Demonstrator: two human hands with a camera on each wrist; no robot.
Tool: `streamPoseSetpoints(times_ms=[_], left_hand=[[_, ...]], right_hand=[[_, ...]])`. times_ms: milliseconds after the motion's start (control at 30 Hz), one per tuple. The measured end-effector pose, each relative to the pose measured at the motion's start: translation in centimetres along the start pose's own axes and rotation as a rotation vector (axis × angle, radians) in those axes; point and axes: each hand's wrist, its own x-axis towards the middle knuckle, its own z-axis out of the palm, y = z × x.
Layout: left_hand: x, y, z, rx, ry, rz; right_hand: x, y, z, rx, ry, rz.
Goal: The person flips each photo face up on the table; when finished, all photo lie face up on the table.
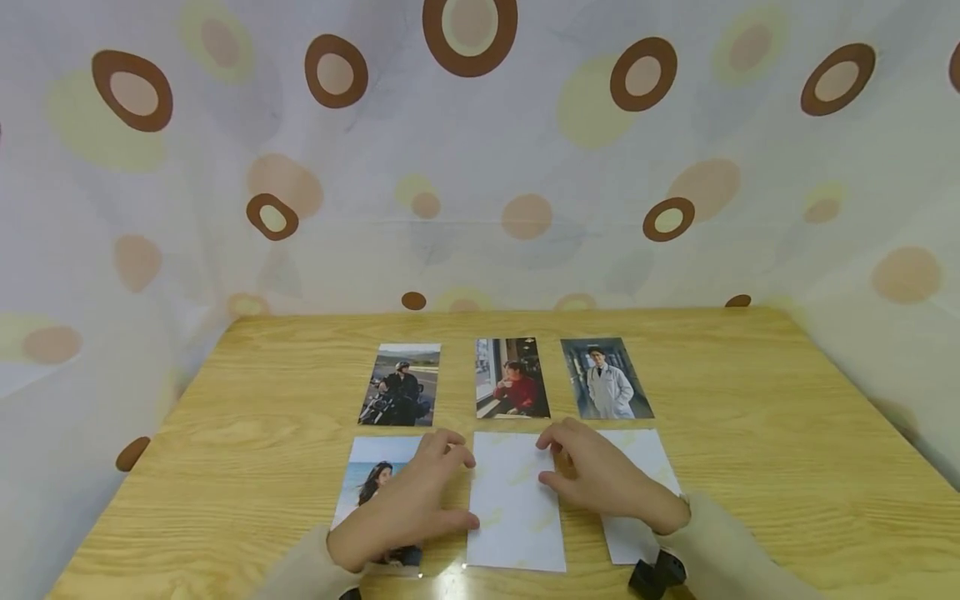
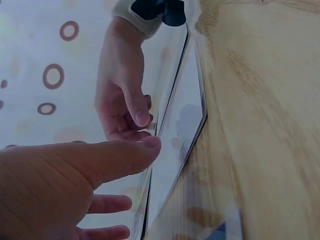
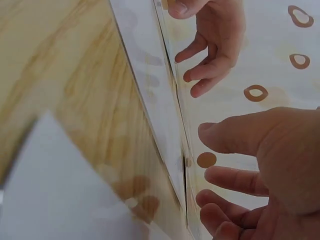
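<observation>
Three photos point(image 1: 513, 379) lie behind a white card point(image 1: 513, 517) on the tabletop point(image 1: 757, 425). The left hand point(image 1: 420, 493), partly hiding a beach photo point(image 1: 369, 467), and right hand point(image 1: 600, 477), partly hiding another card point(image 1: 651, 457), flank it, relaxed, holding nothing.

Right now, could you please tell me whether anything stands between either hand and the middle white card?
Nothing visible does: the left hand and right hand flank the middle white card, with no object in between.

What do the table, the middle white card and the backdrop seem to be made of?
Table: wood or wood-look laminate, glossy; grain and a bright reflection show.
Middle white card: probably stiff paper, smooth; thin and flat.
Backdrop: perhaps fabric or plastic sheet, rather matt; faint creases show.
</observation>
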Motion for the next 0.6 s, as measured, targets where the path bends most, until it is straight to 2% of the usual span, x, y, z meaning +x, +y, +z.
streamPoseSetpoints(times_ms=[133, 300, 433, 600], left_hand=[[0.63, 0.37, 0.42, 0.056, -0.050, -0.010], [0.52, 0.42, 0.57, 0.166, -0.108, 0.001], [0.49, 0.37, 0.53, 0.212, -0.113, 0.032], [0.38, 0.05, 0.79, 0.241, -0.084, 0.067]], right_hand=[[-0.11, 0.27, -0.25, -0.049, 0.031, 0.037], [-0.05, 0.58, -0.12, -0.046, 0.008, 0.067], [-0.16, 0.80, 0.12, -0.051, -0.004, 0.070], [-0.13, 0.92, 0.51, -0.040, -0.001, 0.080]])
